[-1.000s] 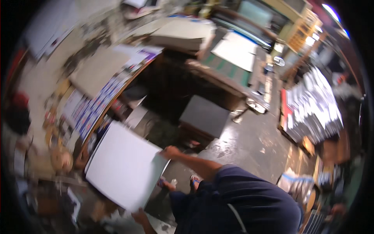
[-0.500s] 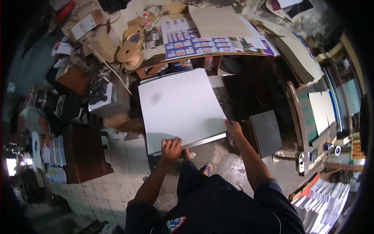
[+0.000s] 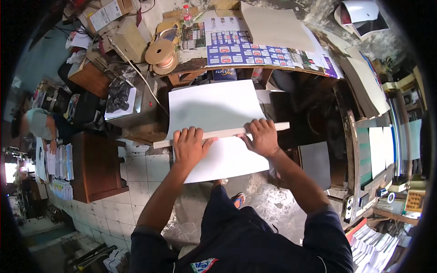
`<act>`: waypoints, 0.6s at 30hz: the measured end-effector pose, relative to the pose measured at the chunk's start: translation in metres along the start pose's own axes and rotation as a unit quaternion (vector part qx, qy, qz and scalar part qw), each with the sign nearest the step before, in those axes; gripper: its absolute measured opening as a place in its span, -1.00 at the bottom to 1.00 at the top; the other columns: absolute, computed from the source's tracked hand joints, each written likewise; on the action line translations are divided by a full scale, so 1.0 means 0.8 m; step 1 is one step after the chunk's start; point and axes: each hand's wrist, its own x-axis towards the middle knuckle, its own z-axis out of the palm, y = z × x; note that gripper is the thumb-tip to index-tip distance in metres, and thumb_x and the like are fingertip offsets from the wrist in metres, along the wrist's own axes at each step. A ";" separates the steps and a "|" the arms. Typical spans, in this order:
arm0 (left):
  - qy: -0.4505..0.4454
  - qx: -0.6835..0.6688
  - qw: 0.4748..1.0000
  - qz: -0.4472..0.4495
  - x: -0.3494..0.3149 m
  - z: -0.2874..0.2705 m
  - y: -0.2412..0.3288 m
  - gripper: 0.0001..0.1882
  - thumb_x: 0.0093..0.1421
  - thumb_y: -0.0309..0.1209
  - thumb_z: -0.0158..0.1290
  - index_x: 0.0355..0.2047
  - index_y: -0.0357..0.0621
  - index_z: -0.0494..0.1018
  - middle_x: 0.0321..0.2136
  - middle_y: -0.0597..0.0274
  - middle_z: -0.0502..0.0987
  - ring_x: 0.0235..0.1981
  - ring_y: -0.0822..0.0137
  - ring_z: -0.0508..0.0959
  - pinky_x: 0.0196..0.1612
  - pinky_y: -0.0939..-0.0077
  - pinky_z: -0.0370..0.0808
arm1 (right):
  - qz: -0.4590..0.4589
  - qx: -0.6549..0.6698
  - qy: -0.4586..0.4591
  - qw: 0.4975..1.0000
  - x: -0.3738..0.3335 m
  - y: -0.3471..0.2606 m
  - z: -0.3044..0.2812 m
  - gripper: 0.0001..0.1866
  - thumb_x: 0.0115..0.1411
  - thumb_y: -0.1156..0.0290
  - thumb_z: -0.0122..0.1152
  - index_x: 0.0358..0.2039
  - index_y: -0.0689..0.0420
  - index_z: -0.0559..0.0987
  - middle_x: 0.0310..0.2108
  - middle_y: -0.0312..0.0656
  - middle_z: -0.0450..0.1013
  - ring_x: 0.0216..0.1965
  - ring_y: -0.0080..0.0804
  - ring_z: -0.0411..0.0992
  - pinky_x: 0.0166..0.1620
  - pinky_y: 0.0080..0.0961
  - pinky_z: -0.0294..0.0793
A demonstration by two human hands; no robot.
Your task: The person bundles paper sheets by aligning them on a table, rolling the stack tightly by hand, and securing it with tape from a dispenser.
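Observation:
Across the middle runs a long, thick, pale edge (image 3: 223, 133), which looks like the top edge of a stack of white sheets (image 3: 227, 159) stood on end. My left hand (image 3: 188, 148) grips it left of centre, fingers over the far side and thumb on the near side. In the same way, my right hand (image 3: 262, 139) closes round it farther right. Beyond the edge lies a broad white sheet (image 3: 214, 98) with a shadow across it. Whatever supports the stack is hidden under the white surfaces.
A worktable (image 3: 191, 65) at the back carries printed sheets (image 3: 248, 50), a large grey board (image 3: 277, 27) and a spool (image 3: 160, 52). On the left are a brown cabinet (image 3: 98, 168) and a seated person (image 3: 38, 125). Paper stacks (image 3: 375, 241) stand at lower right.
Both hands have moved from the near edge and right corner of the flat white stack onto its raised, pale edge, farther from me. The stack now appears upright.

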 end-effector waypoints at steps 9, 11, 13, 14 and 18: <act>-0.133 -0.059 0.987 -0.068 0.122 0.116 -0.098 -0.27 0.24 0.26 -0.10 -0.68 -0.17 0.53 -0.71 0.01 0.53 -0.67 -0.02 0.55 -0.50 0.15 0.50 | 0.055 0.008 -0.122 0.991 0.150 0.083 0.100 -0.25 0.15 -0.42 -0.02 -0.63 0.09 0.61 -0.71 -0.11 0.49 -0.63 -0.17 0.54 -0.55 -0.27 0.51; -0.168 -0.041 0.982 -0.074 0.125 0.147 -0.105 -0.26 0.25 0.27 -0.13 -0.68 -0.15 0.54 -0.72 -0.01 0.52 -0.67 -0.02 0.55 -0.49 0.15 0.50 | 0.064 0.016 -0.145 0.987 0.153 0.099 0.129 -0.24 0.14 -0.43 -0.04 -0.62 0.08 0.61 -0.70 -0.09 0.50 -0.63 -0.18 0.54 -0.54 -0.23 0.51; -0.181 -0.072 0.977 -0.083 0.101 0.176 -0.104 -0.28 0.25 0.26 -0.13 -0.69 -0.14 0.54 -0.72 0.00 0.52 -0.66 -0.01 0.56 -0.50 0.13 0.49 | 0.083 0.006 -0.196 0.977 0.134 0.101 0.165 -0.27 0.13 -0.42 0.00 -0.64 0.07 0.59 -0.71 -0.08 0.49 -0.63 -0.17 0.53 -0.55 -0.21 0.52; -0.189 -0.087 0.974 -0.089 0.089 0.182 -0.102 -0.28 0.25 0.25 -0.12 -0.69 -0.13 0.53 -0.72 0.01 0.52 -0.65 -0.01 0.56 -0.50 0.13 0.49 | 0.080 0.013 -0.194 0.978 0.122 0.094 0.175 -0.29 0.13 -0.40 0.03 -0.64 0.07 0.59 -0.70 -0.08 0.49 -0.64 -0.17 0.53 -0.56 -0.22 0.52; -0.322 -0.115 0.929 -0.138 0.046 0.178 -0.077 -0.29 0.25 0.26 -0.13 -0.69 -0.12 0.51 -0.71 0.03 0.52 -0.65 0.01 0.55 -0.45 0.11 0.48 | 0.046 0.041 -0.156 0.986 0.069 0.077 0.179 -0.39 0.07 -0.28 0.25 -0.68 0.06 0.53 -0.72 -0.16 0.45 -0.67 -0.26 0.49 -0.57 -0.30 0.48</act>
